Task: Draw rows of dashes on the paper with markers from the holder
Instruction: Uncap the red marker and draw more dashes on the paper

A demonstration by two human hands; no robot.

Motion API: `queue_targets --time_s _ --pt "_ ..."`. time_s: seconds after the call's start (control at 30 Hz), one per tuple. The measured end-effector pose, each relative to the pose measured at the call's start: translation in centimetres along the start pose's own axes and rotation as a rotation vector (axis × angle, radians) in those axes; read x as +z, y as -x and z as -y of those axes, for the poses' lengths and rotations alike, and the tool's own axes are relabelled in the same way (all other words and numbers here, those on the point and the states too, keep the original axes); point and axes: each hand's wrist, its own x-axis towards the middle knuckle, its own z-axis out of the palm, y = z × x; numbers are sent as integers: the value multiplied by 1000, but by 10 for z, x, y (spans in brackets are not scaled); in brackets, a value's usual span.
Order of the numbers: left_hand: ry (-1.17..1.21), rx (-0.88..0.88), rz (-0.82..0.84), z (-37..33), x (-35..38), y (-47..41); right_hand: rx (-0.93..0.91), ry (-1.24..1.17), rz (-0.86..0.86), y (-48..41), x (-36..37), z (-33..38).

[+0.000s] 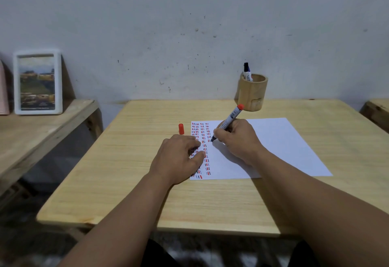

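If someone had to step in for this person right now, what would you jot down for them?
Right hand: holds the uncapped red marker, tip down on the paper beside the dash columns.
Left hand: flat on the paper's left edge, steadying it, holding nothing.
Red cap: standing on the table, just left of the paper.
Holder: at the back of the table, with a dark-capped marker in it.
Done: several columns of red and dark dashes down the left side.
Left: finish the current column; the rest of the sheet is blank.
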Motion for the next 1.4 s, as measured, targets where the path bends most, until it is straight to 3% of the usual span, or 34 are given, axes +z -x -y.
queue_targets --time_s 0.73,0.97,1.07,1.27,1.33,1.4 --pt "43 -10 -2 0 0 -1 36 -97 -53 4 -2 5" --pt "235 -272 -297 11 -3 -17 13 -183 -48 0 -7 10" --pt "245 -397 -267 20 -5 -30 2 -230 -38 -5 -8 13" --pt "210 -437 -135 28 -7 -57 38 -345 -7 -9 -9 29" --pt "284 -455 -151 24 -7 -62 51 -389 -6 -9 -8 34" --pt "537 -525 -229 14 -10 -66 68 -453 -18 -9 -7 38"
